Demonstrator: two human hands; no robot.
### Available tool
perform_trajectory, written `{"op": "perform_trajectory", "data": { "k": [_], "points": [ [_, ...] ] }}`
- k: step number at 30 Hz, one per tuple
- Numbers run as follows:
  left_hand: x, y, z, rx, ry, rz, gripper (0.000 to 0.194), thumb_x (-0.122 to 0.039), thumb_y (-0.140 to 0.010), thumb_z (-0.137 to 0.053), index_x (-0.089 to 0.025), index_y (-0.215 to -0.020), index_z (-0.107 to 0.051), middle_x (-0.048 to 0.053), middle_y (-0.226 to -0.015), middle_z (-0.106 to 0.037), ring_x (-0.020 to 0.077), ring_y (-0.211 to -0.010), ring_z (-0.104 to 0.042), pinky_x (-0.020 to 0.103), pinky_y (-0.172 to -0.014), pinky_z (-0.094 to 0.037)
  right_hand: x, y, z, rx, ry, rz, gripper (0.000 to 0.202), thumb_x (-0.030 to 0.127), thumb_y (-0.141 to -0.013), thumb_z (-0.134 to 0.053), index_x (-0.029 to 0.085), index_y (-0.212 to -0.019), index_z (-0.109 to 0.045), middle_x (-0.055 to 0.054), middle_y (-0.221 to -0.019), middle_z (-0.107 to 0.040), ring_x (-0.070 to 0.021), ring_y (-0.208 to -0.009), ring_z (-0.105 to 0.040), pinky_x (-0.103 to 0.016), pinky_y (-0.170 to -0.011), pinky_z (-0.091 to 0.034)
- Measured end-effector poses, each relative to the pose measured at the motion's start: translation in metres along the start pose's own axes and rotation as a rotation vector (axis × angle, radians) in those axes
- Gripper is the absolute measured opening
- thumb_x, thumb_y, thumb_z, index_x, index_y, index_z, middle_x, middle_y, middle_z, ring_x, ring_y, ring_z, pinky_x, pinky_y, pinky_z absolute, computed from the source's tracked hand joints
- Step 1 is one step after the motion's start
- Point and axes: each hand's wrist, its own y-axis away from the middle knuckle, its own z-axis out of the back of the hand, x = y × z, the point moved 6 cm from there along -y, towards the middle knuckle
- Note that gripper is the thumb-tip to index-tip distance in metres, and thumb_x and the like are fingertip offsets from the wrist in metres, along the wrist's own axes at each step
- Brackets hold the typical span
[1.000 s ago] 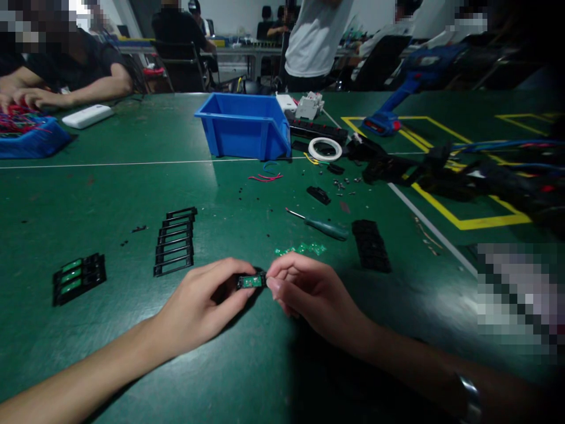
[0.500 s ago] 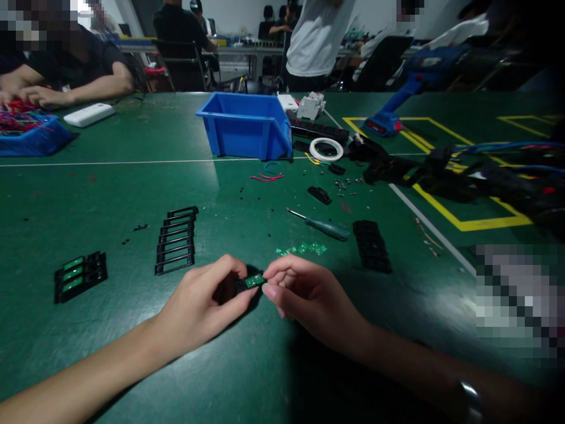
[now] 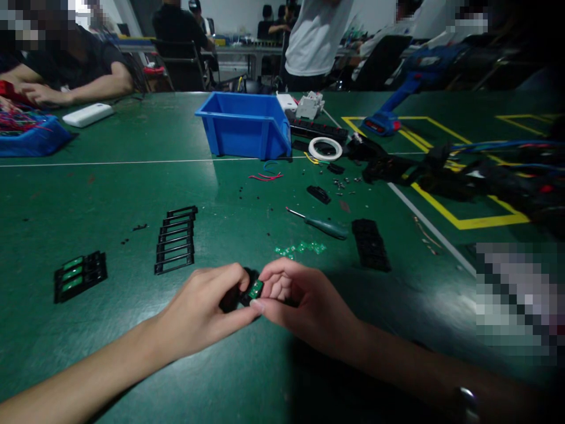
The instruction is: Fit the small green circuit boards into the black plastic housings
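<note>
Many coloured wires (image 3: 24, 119) heaped in a blue tray (image 3: 42, 144) at the far left, with a co-worker's hand (image 3: 44, 94) just behind. Next, nearer the front of the green table (image 3: 110, 200), a black holder (image 3: 93, 268) bearing three green strips (image 3: 72, 274). Well behind, a flat white case (image 3: 88, 115). Farther right, a ladder-like black frame (image 3: 175, 241) lying flat, just beyond the left hand (image 3: 200, 315).

Left thumb and forefinger clasped around a small black piece, remaining fingers mostly hidden. Straight beyond, well apart, a blue bin (image 3: 242, 135) standing upright. Near the middle, between both hands, the black piece (image 3: 245, 297) itself, partly covered by fingers, with a green board (image 3: 255, 288) on its upper face, tilted. Whether touching the tabletop, impossible to tell.

Right end of the piece pinched by the right hand (image 3: 309, 294), thumb on the near side, forefinger on the far side, other fingers curled inward. Just past the knuckles, a scatter of small green boards (image 3: 301, 249); behind those, a screwdriver (image 3: 326, 227), and farther back a white ring (image 3: 325, 158). Then a ribbed black panel (image 3: 371, 244) lying flat, and, beyond, a blue drill (image 3: 412, 82). Silver band (image 3: 468, 403) around the right wrist.
</note>
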Motion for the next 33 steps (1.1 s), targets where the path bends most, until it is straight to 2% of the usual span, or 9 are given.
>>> {"op": "perform_trajectory", "data": {
  "k": [7, 11, 14, 16, 18, 21, 26, 33],
  "points": [
    [0.0018, 0.0012, -0.0047, 0.045, -0.017, -0.029, 0.024, -0.033, -0.093, -0.067, -0.021, -0.090, -0.046, -0.006, -0.073, -0.048, 0.0106, -0.062, -0.046, 0.024, -0.058, -0.033, 0.0051, 0.0000, -0.0019, 0.002, 0.078, 0.014, 0.018, 0.021, -0.080, -0.073, 0.017, -0.093, -0.061, 0.003, -0.072, -0.060, -0.0107, -0.063, -0.056, -0.022, -0.057, -0.047],
    [0.0028, 0.0005, -0.0053, 0.081, 0.029, 0.018, 0.027, -0.037, -0.092, -0.069, -0.021, -0.090, -0.047, -0.006, -0.071, -0.049, 0.0101, -0.060, -0.046, 0.024, -0.056, -0.032, 0.0052, -0.0007, -0.0025, 0.013, 0.071, -0.002, 0.016, 0.020, -0.082, -0.070, 0.017, -0.094, -0.061, 0.002, -0.072, -0.060, -0.0110, -0.062, -0.056, -0.023, -0.058, -0.047],
    [0.0044, -0.0011, -0.0042, 0.085, 0.122, 0.076, 0.032, -0.037, -0.090, -0.073, -0.022, -0.107, -0.051, -0.006, -0.075, -0.056, 0.0096, -0.060, -0.050, 0.023, -0.055, -0.035, 0.0024, -0.0006, -0.0019, 0.004, 0.027, -0.024, 0.015, 0.022, -0.083, -0.070, 0.017, -0.095, -0.062, 0.000, -0.076, -0.063, -0.0124, -0.065, -0.059, -0.024, -0.059, -0.049],
    [0.0054, -0.0022, -0.0044, 0.099, 0.160, 0.103, 0.044, -0.037, -0.089, -0.074, -0.024, -0.123, -0.050, -0.005, -0.084, -0.062, 0.0097, -0.062, -0.054, 0.022, -0.057, -0.039, 0.0011, -0.0002, -0.0006, -0.017, -0.015, -0.013, 0.016, 0.023, -0.083, -0.071, 0.017, -0.095, -0.062, 0.001, -0.075, -0.063, -0.0124, -0.065, -0.060, -0.024, -0.060, -0.049],
    [0.0051, -0.0033, -0.0049, 0.119, 0.152, 0.100, 0.048, -0.036, -0.090, -0.073, -0.026, -0.131, -0.050, -0.003, -0.095, -0.067, 0.0105, -0.069, -0.058, 0.023, -0.063, -0.043, 0.0009, 0.0004, 0.0004, -0.030, -0.039, 0.018, 0.016, 0.023, -0.083, -0.071, 0.017, -0.096, -0.063, 0.002, -0.073, -0.063, -0.0117, -0.064, -0.059, -0.024, -0.059, -0.049],
    [0.0044, -0.0048, -0.0052, 0.138, 0.122, 0.091, 0.040, -0.034, -0.092, -0.071, -0.028, -0.128, -0.056, -0.002, -0.102, -0.069, 0.0117, -0.077, -0.060, 0.024, -0.069, -0.044, 0.0013, 0.0011, 0.0012, -0.031, -0.038, 0.048, 0.016, 0.023, -0.084, -0.072, 0.016, -0.096, -0.065, 0.001, -0.075, -0.064, -0.0116, -0.064, -0.059, -0.024, -0.060, -0.049],
    [0.0060, -0.0054, -0.0068, 0.174, 0.131, 0.121, 0.031, -0.039, -0.092, -0.070, -0.024, -0.116, -0.060, -0.004, -0.087, -0.065, 0.0119, -0.071, -0.058, 0.024, -0.064, -0.041, 0.0029, 0.0015, 0.0003, -0.011, -0.035, 0.039, 0.014, 0.023, -0.085, -0.071, 0.015, -0.096, -0.067, 0.000, -0.075, -0.065, -0.0118, -0.065, -0.059, -0.024, -0.061, -0.048],
    [0.0058, -0.0030, -0.0070, 0.141, 0.071, 0.091, 0.030, -0.044, -0.091, -0.070, -0.020, -0.104, -0.058, -0.003, -0.079, -0.059, 0.0126, -0.068, -0.055, 0.025, -0.061, -0.038, 0.0050, 0.0031, -0.0007, -0.014, -0.003, 0.133, 0.019, 0.019, -0.083, -0.073, 0.016, -0.101, -0.069, 0.002, -0.075, -0.064, -0.0105, -0.063, -0.057, -0.023, -0.059, -0.048]
  ]
}}
